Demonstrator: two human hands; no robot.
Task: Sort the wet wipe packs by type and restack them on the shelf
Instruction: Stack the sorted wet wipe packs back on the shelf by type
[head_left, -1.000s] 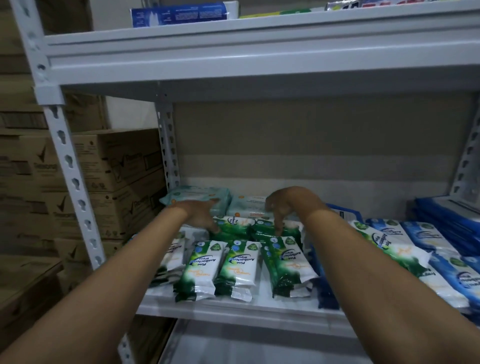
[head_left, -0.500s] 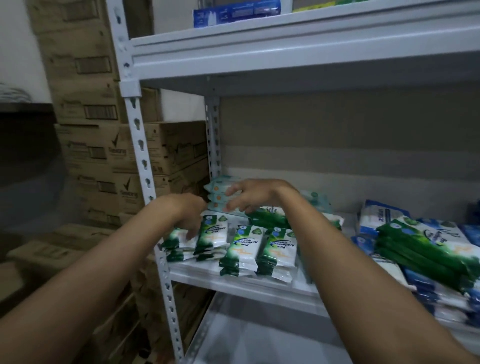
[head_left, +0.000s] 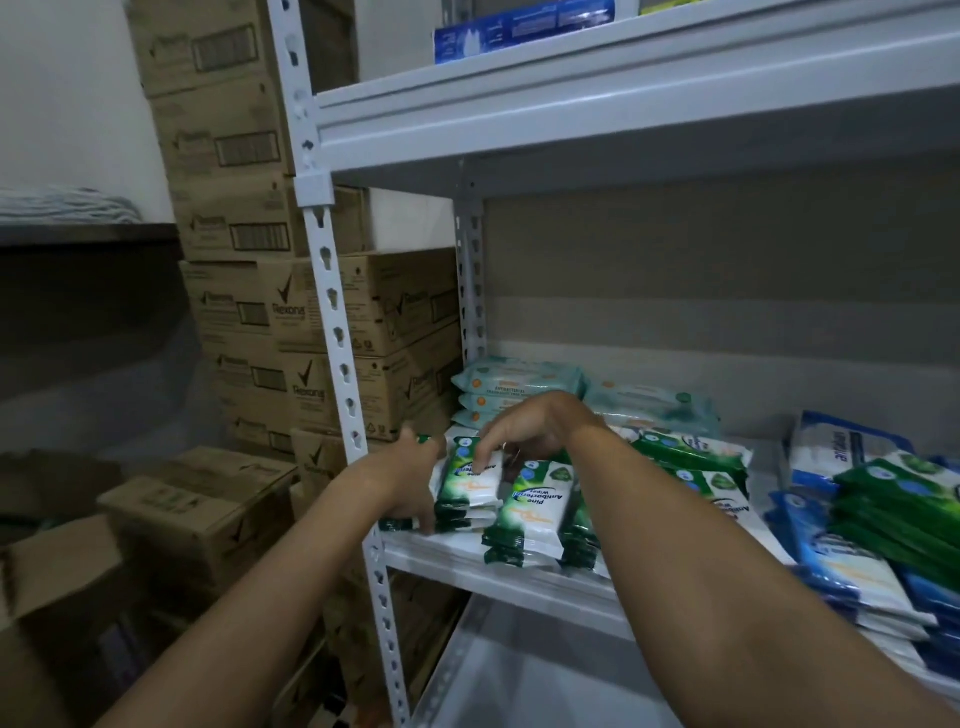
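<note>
We face a white metal shelf (head_left: 498, 577) with slotted uprights, its board at about the level of our hands; to the left stand stacked brown cartons (head_left: 332, 306), some printed "Rexona", and a grey wall closes the back of the bay. Nearest on the board lie the green-and-white wet wipe packs (head_left: 530, 512), glossy flat pouches marked "Pine Antibacterial Wipes", set in small stacks at the left front corner. Our left hand (head_left: 413, 483) cups the outer side of the leftmost stack (head_left: 467, 488), fingers curled down round its edge by the upright. Our right hand (head_left: 524, 434) hovers over the same stack from above, fingers bent and spread, fingertips touching its top pack. To the right, more green packs (head_left: 691, 457) lie loose, and beyond them a heap of blue packs (head_left: 841, 566) mixed with green. Behind our hands, pale teal packs (head_left: 519, 382) sit piled against the back wall. On the upper shelf lies a blue box (head_left: 519, 26).
</note>
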